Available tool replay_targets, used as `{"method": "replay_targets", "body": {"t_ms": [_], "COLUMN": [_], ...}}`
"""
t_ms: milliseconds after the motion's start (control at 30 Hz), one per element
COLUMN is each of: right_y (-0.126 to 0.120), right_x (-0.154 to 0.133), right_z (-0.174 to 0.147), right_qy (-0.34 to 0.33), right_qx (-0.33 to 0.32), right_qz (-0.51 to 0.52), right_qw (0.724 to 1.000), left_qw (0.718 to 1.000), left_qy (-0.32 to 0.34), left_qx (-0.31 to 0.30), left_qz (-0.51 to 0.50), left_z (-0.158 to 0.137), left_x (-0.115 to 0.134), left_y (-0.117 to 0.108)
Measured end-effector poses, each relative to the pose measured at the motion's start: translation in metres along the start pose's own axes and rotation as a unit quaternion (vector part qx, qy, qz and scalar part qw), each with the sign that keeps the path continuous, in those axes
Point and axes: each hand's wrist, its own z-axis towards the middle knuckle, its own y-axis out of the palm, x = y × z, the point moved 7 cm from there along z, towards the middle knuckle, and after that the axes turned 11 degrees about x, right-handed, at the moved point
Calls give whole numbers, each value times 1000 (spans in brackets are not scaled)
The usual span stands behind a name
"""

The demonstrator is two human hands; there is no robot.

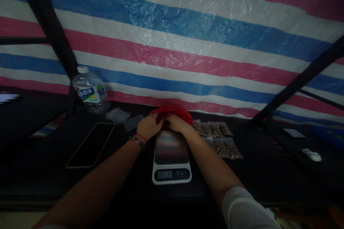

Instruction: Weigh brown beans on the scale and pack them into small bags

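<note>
My left hand and my right hand meet at the near side of a red basin, just beyond the scale's far edge. Fingers of both hands are bent inward and close together; what lies between them is dark and hidden. A white kitchen scale with a metal plate stands below my wrists, its display seeming to read 28. To the right of my right hand lie several small clear zip bags filled with brown bits, in two rows.
A phone lies left of my left forearm. Behind it are clear empty plastic bags and a large clear bottle. Dark slanted posts flank the black table, with a striped sheet behind. A white object lies far right.
</note>
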Motion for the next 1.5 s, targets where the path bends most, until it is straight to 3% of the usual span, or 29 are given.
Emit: {"method": "replay_targets", "body": {"t_ms": [500,633,867,1100,1267,1367,1500], "right_y": [0,-9,-44,-53,-42,-41,-66], "right_x": [1,3,9,-7,-14,-17,-17], "right_z": [1,0,-1,-3,-2,-1,-5], "right_qy": [24,28,42,28,-2,-24,42], "right_qx": [-16,23,189,227,168,167,219], "right_qz": [-72,-23,106,134,146,116,75], "right_qw": [997,999,975,964,975,979,972], "left_qw": [1000,1000,999,998,999,999,999], "left_qy": [-2,2,3,2,20,23,18], "left_qx": [-7,-19,-47,-61,-47,-37,-23], "left_qz": [10,9,14,-2,-10,-11,-26], "left_z": [0,-1,-1,-1,0,0,-1], "left_x": [-2,-1,5,9,9,7,5], "left_y": [5,6,4,4,9,11,10]}}
